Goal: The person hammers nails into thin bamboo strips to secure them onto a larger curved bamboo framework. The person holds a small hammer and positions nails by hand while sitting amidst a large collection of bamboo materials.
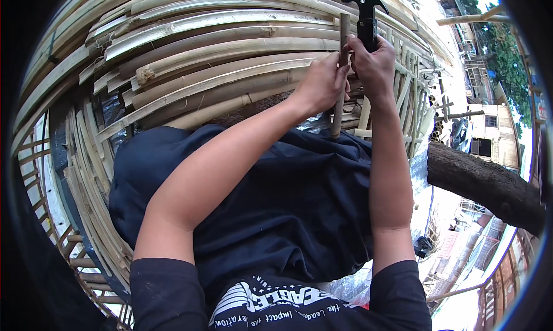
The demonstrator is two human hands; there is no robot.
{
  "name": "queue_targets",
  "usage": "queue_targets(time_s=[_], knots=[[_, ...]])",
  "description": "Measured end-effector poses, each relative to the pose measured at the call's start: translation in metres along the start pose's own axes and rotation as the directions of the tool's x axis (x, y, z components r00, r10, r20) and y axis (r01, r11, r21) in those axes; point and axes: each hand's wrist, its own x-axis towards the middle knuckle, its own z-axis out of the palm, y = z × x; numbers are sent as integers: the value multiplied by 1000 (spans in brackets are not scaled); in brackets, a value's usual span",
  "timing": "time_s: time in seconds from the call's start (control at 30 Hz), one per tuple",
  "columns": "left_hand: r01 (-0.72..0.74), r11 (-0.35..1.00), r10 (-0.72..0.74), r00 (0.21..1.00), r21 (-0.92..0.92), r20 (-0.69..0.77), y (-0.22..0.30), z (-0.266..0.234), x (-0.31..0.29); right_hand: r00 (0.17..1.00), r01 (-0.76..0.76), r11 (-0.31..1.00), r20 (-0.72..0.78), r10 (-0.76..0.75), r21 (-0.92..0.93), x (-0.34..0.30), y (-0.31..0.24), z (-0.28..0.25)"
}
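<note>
My left hand (318, 84) is closed around a short, thin wooden stick (344, 28), which stands nearly upright in the picture with its lower end close to my dark-clothed lap (271, 187). In my right hand (377, 69) is a black claw hammer (367, 27), its head pointing away from me. The right thumb and fingers also rest against the stick, just beside the left fingers. Most of the hammer's handle is hidden in the right palm.
Long split bamboo strips (224, 47) lie in layers ahead and to the left, with more strips (92, 187) at my left side. A bamboo lattice (408, 80) is right of my hands. A thick dark log (487, 184) juts in from the right. Buildings (498, 132) and trees are beyond.
</note>
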Motion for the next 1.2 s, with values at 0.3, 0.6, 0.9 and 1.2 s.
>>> queue_targets(time_s=[0.3,0.6,0.9,1.2], knots=[[-61,974,76,995,219,-64,-3,-5,0,998,-50,997,33,49,55,0,-4,8],[-12,972,30,997,233,-77,0,-4,-2,996,-49,998,73,46,46,6,-1,3],[-21,981,40,995,191,-96,-3,-2,-3,999,11,1000,36,-12,10,-1,-7,6],[-2,978,23,995,209,-99,-7,-5,-6,990,16,1000,138,-14,-9,-2,-14,0]])
